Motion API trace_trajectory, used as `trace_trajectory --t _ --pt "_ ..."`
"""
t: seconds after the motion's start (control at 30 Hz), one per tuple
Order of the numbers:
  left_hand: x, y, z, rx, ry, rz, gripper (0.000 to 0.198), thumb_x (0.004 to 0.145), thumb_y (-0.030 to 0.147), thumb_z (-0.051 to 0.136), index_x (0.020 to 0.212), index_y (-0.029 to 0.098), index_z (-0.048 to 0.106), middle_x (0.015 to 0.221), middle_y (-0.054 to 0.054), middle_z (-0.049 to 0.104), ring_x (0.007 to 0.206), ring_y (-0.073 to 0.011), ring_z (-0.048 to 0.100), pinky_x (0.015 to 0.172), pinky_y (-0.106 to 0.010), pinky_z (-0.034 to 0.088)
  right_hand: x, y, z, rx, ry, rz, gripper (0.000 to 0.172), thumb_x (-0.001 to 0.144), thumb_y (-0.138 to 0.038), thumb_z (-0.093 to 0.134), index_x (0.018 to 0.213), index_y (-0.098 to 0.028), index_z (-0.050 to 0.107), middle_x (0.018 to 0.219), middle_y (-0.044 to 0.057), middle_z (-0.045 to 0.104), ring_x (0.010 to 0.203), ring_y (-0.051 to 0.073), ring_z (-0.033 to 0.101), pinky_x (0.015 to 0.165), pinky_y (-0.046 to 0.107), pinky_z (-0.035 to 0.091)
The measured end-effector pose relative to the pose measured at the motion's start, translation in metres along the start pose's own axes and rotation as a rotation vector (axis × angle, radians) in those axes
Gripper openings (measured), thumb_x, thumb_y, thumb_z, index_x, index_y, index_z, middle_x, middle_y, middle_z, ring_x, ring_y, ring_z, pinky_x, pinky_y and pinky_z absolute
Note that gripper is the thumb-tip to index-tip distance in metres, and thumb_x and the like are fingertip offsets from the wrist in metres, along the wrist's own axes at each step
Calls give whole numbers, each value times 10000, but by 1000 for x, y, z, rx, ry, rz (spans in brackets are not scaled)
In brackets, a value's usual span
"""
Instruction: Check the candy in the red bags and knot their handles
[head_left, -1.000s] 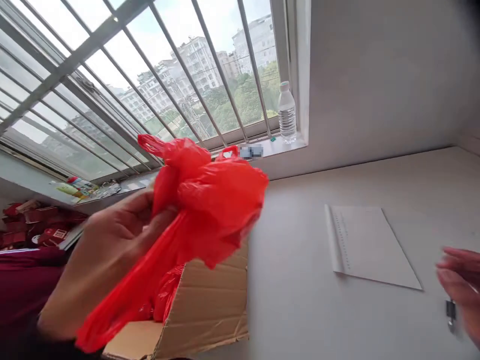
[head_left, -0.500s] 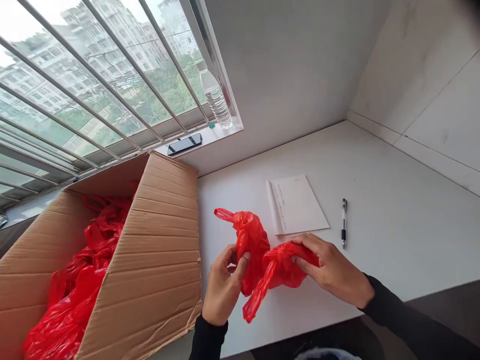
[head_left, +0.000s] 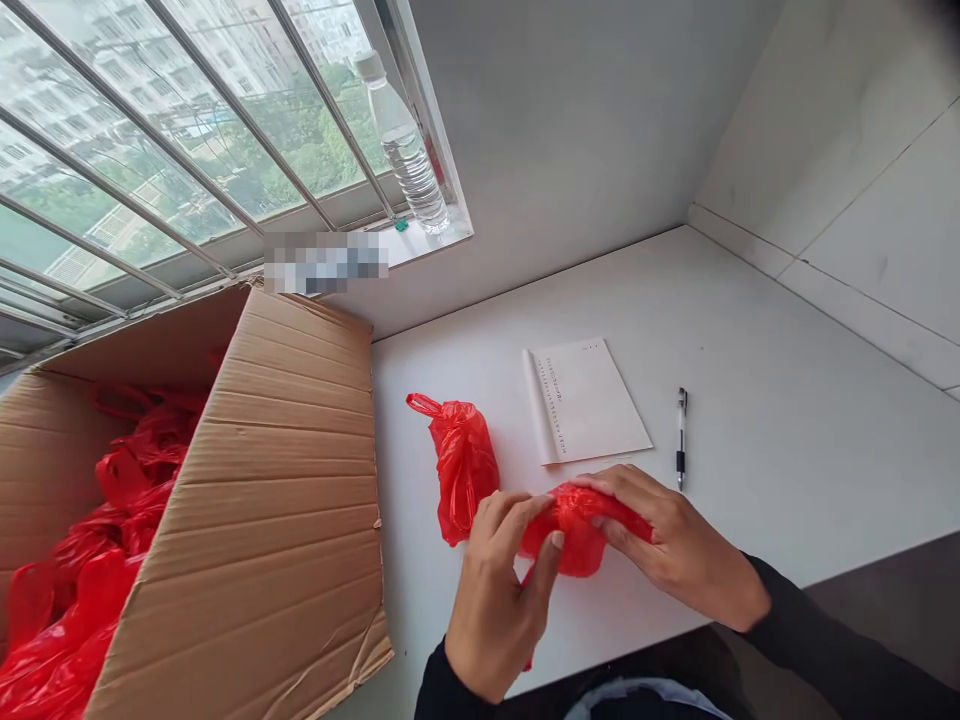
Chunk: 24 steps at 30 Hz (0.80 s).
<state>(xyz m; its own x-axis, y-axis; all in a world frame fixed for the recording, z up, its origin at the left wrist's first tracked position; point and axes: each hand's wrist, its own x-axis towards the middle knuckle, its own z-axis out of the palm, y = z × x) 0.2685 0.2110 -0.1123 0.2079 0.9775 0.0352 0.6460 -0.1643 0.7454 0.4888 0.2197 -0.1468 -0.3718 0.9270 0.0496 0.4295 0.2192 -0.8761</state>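
Note:
Low over the near part of the white table, a knotted red plastic bag point(head_left: 576, 540) is between my two hands. My right hand point(head_left: 671, 530) grips its right end, thumb in front and fingers over the top. From the left, my left hand point(head_left: 506, 590) closes on the same bag with curled fingers and thumb, covering that side and most of its loose handle. Just beyond my left fingers, a second knotted red plastic bag point(head_left: 465, 465) lies on the table, its handle loop pointing to the far left.
A large open cardboard box point(head_left: 292, 480) with red plastic bags point(head_left: 97, 570) inside stands at left. On the white table point(head_left: 787, 400) lie a notebook point(head_left: 596, 400) and a pen point(head_left: 681, 440). A water bottle point(head_left: 409, 160) stands on the windowsill beside a blurred patch.
My left hand has let go of the farther red bag, which now lies on the table, and moved right onto the bag in my right hand. The view has shifted slightly.

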Motion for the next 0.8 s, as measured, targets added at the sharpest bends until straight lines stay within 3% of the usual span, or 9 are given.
trace_trajectory --t 0.1,0.2,0.3,0.4,0.47,0.57,0.63,0.73,0.8 --pt "-6 -11 7 -65 62 -86 126 949 311 593 921 245 696 859 -26 698 837 -210 646 777 -343 522 -9 13 -5 -38 28 20 340 1056 -314 404 1362 -346 548 1266 40 625 1207 197 573 1018 403 504" --pt "-14 -25 4 -95 182 -188 135 975 316 559 954 238 667 865 -20 708 791 -190 671 705 -304 529 -21 21 -16 -69 87 117 338 1050 -316 400 1335 -333 580 1311 60 592 1254 222 546 1053 444 483" --pt "-19 -25 4 -109 262 -207 173 974 311 552 1117 253 628 1094 -55 692 1003 -220 675 816 -332 550 -25 13 -22 -50 86 220 354 1024 -307 435 1365 -338 526 1392 64 528 1301 232 508 1022 432 513" --pt "-19 -16 11 -52 223 -64 407 916 273 636 1313 289 545 1284 -81 612 1195 -250 591 953 -387 519 -19 -4 -18 -65 40 213 463 973 -337 535 1425 -339 437 1331 65 559 1255 245 531 999 441 523" --pt "-18 -12 13 -25 189 25 311 893 234 668 1196 284 625 1149 -61 652 1097 -238 619 914 -369 520 -15 -10 -15 -95 34 174 338 977 -365 537 1312 -320 540 1149 49 630 1130 240 589 970 439 523" --pt "-19 -11 10 -47 257 -28 66 935 208 613 929 258 655 889 -11 664 849 -186 648 773 -308 516 -14 -9 -17 -81 102 202 204 1013 -404 477 1026 -297 650 980 27 648 979 213 624 875 374 545" --pt "-21 -7 10 -29 316 -44 94 946 215 599 1019 262 635 975 -23 681 925 -195 656 825 -317 517 -18 -6 -21 -59 158 263 220 1010 -438 484 990 -298 652 978 24 645 939 205 630 816 335 559" --pt "-20 5 19 52 191 127 474 885 259 684 1333 254 528 1274 -100 622 1209 -271 564 1001 -412 475 -25 -6 -24 -3 143 300 231 1008 -460 486 1069 -305 646 1047 32 649 960 201 643 741 290 571" --pt "-17 11 28 70 81 213 413 879 223 683 1276 246 571 1191 -95 652 1134 -270 579 963 -422 483 -28 -8 -24 17 115 267 243 1015 -456 475 1112 -310 643 1081 34 653 993 195 648 743 274 568"
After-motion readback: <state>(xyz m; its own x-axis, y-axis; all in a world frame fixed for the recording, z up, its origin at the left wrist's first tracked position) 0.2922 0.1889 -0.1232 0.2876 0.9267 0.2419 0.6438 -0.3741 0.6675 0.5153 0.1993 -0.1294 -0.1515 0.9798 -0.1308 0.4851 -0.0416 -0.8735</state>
